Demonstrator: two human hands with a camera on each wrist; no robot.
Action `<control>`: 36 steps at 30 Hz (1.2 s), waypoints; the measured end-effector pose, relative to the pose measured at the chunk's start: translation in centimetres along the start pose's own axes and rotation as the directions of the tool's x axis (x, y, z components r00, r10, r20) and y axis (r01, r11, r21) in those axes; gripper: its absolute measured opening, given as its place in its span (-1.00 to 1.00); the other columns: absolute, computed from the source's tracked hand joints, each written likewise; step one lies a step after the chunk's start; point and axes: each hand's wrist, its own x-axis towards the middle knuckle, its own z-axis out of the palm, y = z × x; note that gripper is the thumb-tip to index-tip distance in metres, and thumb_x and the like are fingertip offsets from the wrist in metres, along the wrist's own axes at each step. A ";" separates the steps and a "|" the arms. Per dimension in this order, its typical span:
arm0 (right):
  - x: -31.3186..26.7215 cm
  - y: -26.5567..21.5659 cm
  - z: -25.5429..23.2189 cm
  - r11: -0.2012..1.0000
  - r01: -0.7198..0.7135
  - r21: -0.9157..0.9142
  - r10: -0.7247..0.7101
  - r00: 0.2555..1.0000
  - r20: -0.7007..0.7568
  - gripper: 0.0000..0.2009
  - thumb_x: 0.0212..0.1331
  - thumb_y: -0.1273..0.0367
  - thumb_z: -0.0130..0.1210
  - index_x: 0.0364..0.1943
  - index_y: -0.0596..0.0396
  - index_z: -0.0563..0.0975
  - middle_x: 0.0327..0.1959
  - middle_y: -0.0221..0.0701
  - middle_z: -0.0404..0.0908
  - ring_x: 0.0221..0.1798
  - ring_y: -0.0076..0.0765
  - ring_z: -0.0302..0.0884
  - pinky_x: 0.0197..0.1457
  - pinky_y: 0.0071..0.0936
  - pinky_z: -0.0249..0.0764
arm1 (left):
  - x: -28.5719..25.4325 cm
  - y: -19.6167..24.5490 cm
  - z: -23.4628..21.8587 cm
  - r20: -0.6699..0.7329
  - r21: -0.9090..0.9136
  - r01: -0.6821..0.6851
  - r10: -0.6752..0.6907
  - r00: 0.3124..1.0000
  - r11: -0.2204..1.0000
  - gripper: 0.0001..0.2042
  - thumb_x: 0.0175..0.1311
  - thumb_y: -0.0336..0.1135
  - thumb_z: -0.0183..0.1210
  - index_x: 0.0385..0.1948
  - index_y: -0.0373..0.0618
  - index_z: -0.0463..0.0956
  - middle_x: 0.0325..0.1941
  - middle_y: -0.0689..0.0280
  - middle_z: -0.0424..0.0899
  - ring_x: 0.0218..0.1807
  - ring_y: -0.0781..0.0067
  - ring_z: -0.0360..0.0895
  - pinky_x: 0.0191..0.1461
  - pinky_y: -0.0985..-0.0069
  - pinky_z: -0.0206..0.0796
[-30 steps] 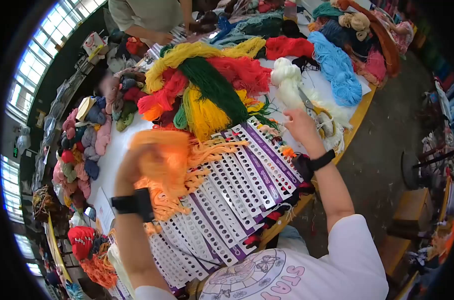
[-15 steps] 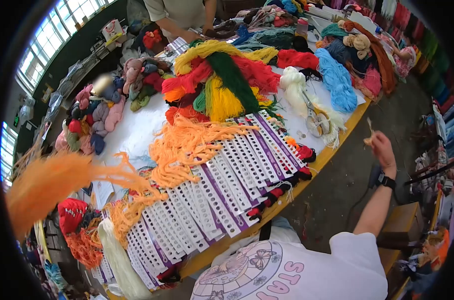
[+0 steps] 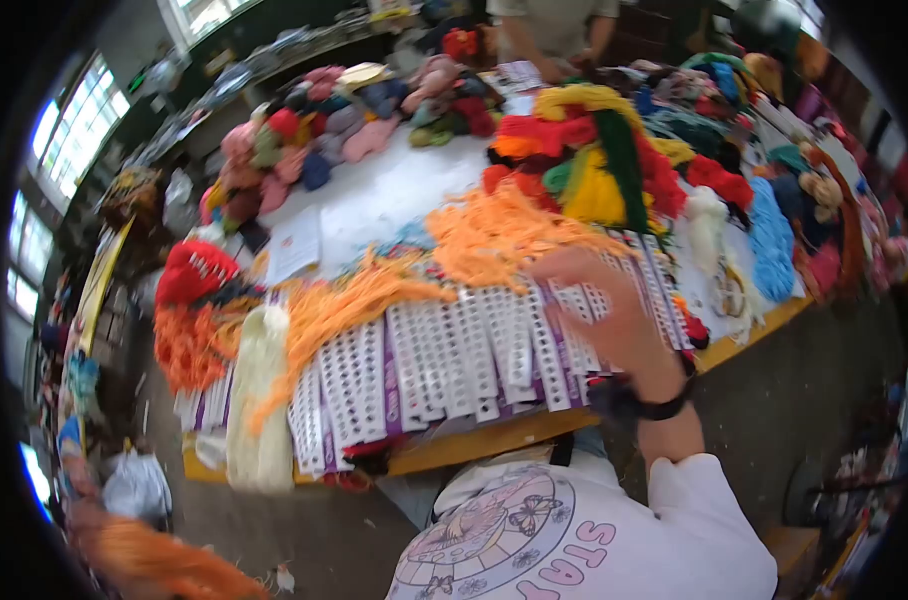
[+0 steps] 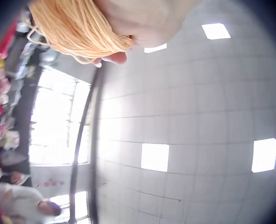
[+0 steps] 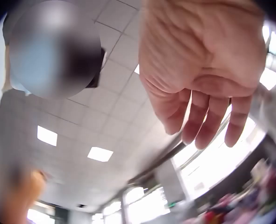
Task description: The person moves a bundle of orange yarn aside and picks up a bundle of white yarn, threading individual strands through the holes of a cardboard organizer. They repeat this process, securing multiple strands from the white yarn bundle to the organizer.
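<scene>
In the left wrist view, my left hand (image 4: 149, 21) grips a skein of light orange yarn (image 4: 77, 32), its fingers curled around the strands. The same orange yarn (image 3: 169, 555) is a blur at the lower left of the head view, off the table's side. My right hand (image 3: 614, 310) is over the row of white punched cards (image 3: 454, 360), near the loose orange yarn (image 3: 494, 235) spread across their upper ends. Its fingers hang loosely with nothing in them, as the right wrist view shows of the hand (image 5: 203, 60). More orange strands (image 3: 349, 300) lie along the cards to the left.
A cream skein (image 3: 262, 410) drapes over the table's front edge (image 3: 474, 455). Red, green and yellow skeins (image 3: 584, 180) are heaped behind the cards. Blue yarn (image 3: 771, 240) and white yarn (image 3: 706, 230) lie at the right. Another person (image 3: 559, 35) stands across the table.
My left hand has swung the orange skein off the table to the lower left. My right hand went out right with a small scrap, then came back over the cards without it. The view has turned left.
</scene>
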 end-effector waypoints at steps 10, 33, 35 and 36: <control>-0.5 -9.1 26.5 0.589 -0.410 0.696 -0.697 0.179 0.695 -0.47 -0.20 0.40 0.22 -0.02 0.14 0.35 -0.19 -0.26 0.44 -0.10 -0.26 0.38 -0.01 -0.39 0.31 | -9.4 -4.2 0.7 0.999 -0.048 0.967 0.033 0.041 0.250 -0.53 0.03 -0.37 -0.08 -0.03 -0.54 0.17 -0.48 0.15 0.52 -0.57 0.54 0.44 -0.51 0.70 0.24; 4.8 -4.0 25.6 0.820 -0.548 0.166 -0.196 0.005 0.981 -0.61 -0.07 0.34 0.17 -0.11 0.17 0.42 -0.48 -0.55 0.46 -0.60 -0.71 0.30 -0.59 -0.74 0.28 | -4.6 -2.7 5.0 0.625 0.518 -0.570 -0.738 -0.257 0.637 -0.92 -0.05 -0.34 0.10 -0.58 -0.09 0.52 -0.65 0.36 0.51 -0.61 0.51 0.47 -0.54 0.54 0.30; 1.8 -0.4 26.7 0.774 -0.514 0.369 -0.336 0.161 0.928 -0.54 -0.08 0.38 0.16 -0.01 0.15 0.36 -0.37 -0.49 0.49 -0.53 -0.69 0.37 -0.52 -0.76 0.34 | -2.2 -5.1 3.0 0.506 0.807 0.024 -0.672 -0.541 0.589 -0.89 0.01 -0.32 0.11 -0.58 -0.11 0.52 -0.61 0.36 0.54 -0.62 0.58 0.46 -0.58 0.61 0.28; 1.0 1.0 26.9 0.744 -0.481 0.464 -0.403 0.231 0.886 -0.50 -0.08 0.40 0.15 0.04 0.15 0.33 -0.32 -0.46 0.50 -0.49 -0.68 0.41 -0.48 -0.77 0.37 | -2.3 -6.2 0.6 0.662 0.746 0.491 -0.582 -0.472 0.450 -0.80 0.14 -0.23 0.01 -0.49 -0.13 0.52 -0.65 0.40 0.53 -0.71 0.67 0.39 -0.65 0.69 0.23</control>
